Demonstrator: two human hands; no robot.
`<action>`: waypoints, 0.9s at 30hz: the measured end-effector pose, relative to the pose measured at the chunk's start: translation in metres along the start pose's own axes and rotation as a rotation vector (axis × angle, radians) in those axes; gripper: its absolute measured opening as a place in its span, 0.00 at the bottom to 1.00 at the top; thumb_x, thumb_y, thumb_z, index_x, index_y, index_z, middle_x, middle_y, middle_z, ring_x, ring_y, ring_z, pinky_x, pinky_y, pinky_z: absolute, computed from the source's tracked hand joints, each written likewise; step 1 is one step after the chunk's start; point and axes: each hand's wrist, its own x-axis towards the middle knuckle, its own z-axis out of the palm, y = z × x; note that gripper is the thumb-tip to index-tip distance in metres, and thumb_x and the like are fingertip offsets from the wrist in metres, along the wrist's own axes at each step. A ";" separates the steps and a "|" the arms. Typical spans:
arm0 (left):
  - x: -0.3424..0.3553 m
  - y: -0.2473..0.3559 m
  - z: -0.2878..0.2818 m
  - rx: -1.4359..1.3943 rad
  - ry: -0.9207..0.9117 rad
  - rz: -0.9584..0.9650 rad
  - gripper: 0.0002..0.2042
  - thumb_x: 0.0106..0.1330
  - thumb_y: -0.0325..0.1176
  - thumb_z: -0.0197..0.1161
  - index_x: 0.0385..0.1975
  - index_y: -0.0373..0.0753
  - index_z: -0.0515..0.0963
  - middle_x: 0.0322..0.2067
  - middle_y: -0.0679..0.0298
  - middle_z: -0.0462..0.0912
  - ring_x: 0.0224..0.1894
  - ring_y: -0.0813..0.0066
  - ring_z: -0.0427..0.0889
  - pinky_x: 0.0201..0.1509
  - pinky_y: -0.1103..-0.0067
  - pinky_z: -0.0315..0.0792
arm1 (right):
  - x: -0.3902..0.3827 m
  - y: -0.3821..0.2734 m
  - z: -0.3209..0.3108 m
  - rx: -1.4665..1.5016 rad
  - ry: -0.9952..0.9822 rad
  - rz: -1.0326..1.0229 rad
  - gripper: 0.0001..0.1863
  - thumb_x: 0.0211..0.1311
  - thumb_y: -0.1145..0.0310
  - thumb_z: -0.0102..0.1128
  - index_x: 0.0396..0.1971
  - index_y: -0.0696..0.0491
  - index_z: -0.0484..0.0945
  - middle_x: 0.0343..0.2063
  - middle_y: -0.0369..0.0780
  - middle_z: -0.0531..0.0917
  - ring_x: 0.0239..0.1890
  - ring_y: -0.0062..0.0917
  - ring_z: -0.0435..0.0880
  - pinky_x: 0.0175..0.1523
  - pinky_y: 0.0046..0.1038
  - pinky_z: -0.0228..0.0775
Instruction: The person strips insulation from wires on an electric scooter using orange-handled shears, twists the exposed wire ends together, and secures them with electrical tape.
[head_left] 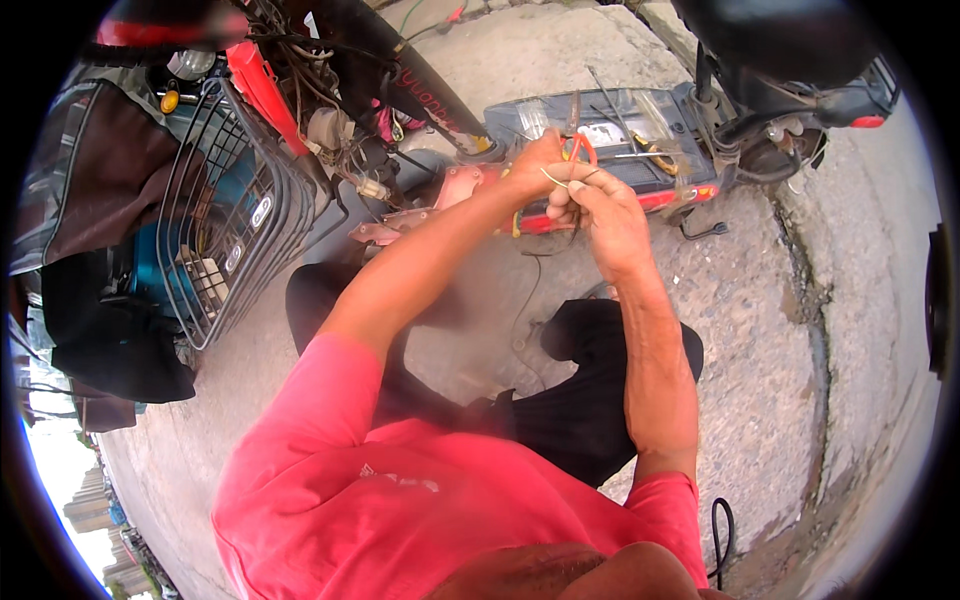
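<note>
My right hand [608, 222] is closed, with a thin pale wire [553, 179] pinched between thumb and fingers. The wire's free end curves toward my left hand [540, 160]. The fingers of the left hand look closed, but what they hold is mostly hidden. Right beside them is a hand tool with orange handles [581, 147], pliers or scissors. Its metal end points away from me, and I cannot tell whether it is held or lies behind the fingers. Beyond both hands lies the dark footboard of a red scooter [612, 108], with tools and clear tape on it.
At the left stands a wire basket [215, 215] by a bundle of exposed wiring [325, 130] and a dark column [425, 85]. A black seat part [790, 40] overhangs the far right. Cracked concrete [760, 330] lies below, with a loose cable [530, 290] between my knees.
</note>
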 end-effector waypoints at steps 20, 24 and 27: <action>-0.028 0.028 -0.015 -0.548 -0.139 0.132 0.14 0.67 0.36 0.61 0.46 0.33 0.82 0.41 0.60 0.86 0.42 0.75 0.83 0.46 0.77 0.76 | -0.003 -0.016 -0.021 0.400 -0.015 0.074 0.13 0.73 0.69 0.50 0.51 0.55 0.77 0.51 0.40 0.82 0.55 0.29 0.81 0.57 0.33 0.72; -0.090 0.021 -0.036 -0.714 0.146 0.201 0.13 0.68 0.35 0.62 0.45 0.33 0.83 0.40 0.62 0.85 0.42 0.75 0.82 0.47 0.75 0.76 | -0.002 -0.014 -0.010 0.337 0.035 0.044 0.13 0.72 0.70 0.51 0.52 0.55 0.78 0.52 0.38 0.82 0.56 0.26 0.79 0.59 0.33 0.69; -0.123 0.030 -0.043 -0.602 0.251 0.308 0.12 0.68 0.35 0.64 0.45 0.34 0.83 0.38 0.63 0.84 0.41 0.77 0.81 0.45 0.76 0.76 | -0.001 -0.007 -0.007 0.271 0.074 0.021 0.15 0.72 0.70 0.52 0.54 0.55 0.78 0.53 0.37 0.81 0.56 0.24 0.78 0.59 0.31 0.69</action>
